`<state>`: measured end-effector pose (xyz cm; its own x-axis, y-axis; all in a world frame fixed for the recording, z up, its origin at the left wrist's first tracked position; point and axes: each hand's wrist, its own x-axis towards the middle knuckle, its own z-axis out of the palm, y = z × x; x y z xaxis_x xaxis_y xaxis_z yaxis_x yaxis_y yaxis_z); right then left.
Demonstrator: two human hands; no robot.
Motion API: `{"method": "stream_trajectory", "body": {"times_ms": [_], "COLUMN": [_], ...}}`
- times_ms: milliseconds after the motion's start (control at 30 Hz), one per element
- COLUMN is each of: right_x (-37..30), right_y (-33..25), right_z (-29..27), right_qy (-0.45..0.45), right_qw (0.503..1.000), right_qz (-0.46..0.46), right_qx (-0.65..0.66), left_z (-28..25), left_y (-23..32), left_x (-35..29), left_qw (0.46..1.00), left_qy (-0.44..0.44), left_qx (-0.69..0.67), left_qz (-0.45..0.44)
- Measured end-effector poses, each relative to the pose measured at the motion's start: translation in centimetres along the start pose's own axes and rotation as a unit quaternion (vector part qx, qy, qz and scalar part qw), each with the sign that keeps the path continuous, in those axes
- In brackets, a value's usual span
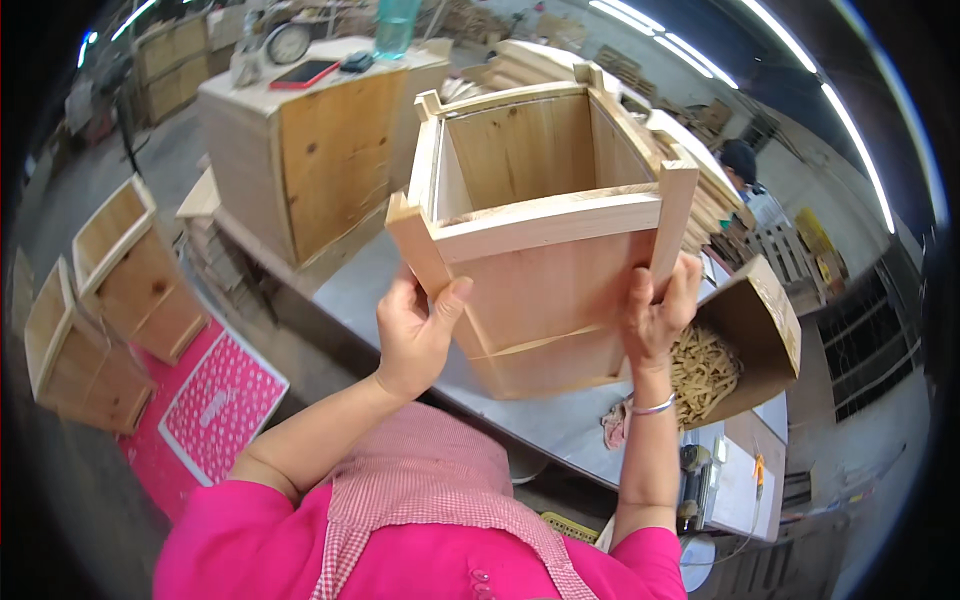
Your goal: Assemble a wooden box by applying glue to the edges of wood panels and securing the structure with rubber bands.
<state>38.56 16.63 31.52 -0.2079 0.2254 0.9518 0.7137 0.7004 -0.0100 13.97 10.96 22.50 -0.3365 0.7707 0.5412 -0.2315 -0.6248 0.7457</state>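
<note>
Between my hands is a tapered wooden box (560, 262), open at the top, with corner posts standing a little above its rim. My left hand (418, 335) grips the near left corner post, its thumb lying along the front panel. At the near right post my right hand (660, 310) holds the box with its fingers wrapped about the edge. The box is over the white worktable (570, 430); whether its base touches the top, I cannot tell. Its inside shows bare wooden walls, while its bottom is hidden.
Right of the box, a cardboard carton (760, 340) holds many small wooden pieces (705, 370). Two similar boxes (140, 270) stand on a pink cover at left. A wooden cabinet (340, 150) carries a red-edged tablet (304, 74). Another person (740, 165) is at the far right.
</note>
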Motion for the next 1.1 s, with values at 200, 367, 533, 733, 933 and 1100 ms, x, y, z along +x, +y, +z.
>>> {"method": "stream_trajectory", "body": {"times_ms": [200, 367, 533, 733, 933, 1100], "right_x": [0.4, 0.0, -2.4, -5.9, -8.6, -8.9], "right_y": [0.9, -0.5, 0.1, 0.2, 1.6, 0.3], "right_z": [2.4, 3.1, 2.5, 1.4, -1.2, -3.0], "right_qy": [-0.087, -0.142, -0.247, -0.333, -0.398, -0.411], "right_qw": [0.992, 0.981, 0.955, 0.92, 0.883, 0.888], "right_qz": [-0.081, -0.121, -0.163, -0.204, -0.248, -0.202], "right_qx": [0.05, 0.055, 0.031, -0.022, -0.036, -0.039], "left_z": [-3.7, -5.3, -7.3, -5.0, -6.5, -6.1], "left_y": [-0.8, -0.5, -6.8, -8.2, -7.6, -8.4], "left_x": [-7.0, -9.8, -14.8, -18.5, -15.5, -4.6], "left_qw": [0.997, 0.993, 0.952, 0.731, 0.665, 0.694], "left_qy": [0.022, 0.014, -0.107, -0.286, -0.615, -0.573], "left_qx": [0.061, 0.023, 0.045, -0.078, -0.035, -0.025], "left_qz": [-0.037, -0.118, -0.283, -0.615, -0.423, -0.435]}}
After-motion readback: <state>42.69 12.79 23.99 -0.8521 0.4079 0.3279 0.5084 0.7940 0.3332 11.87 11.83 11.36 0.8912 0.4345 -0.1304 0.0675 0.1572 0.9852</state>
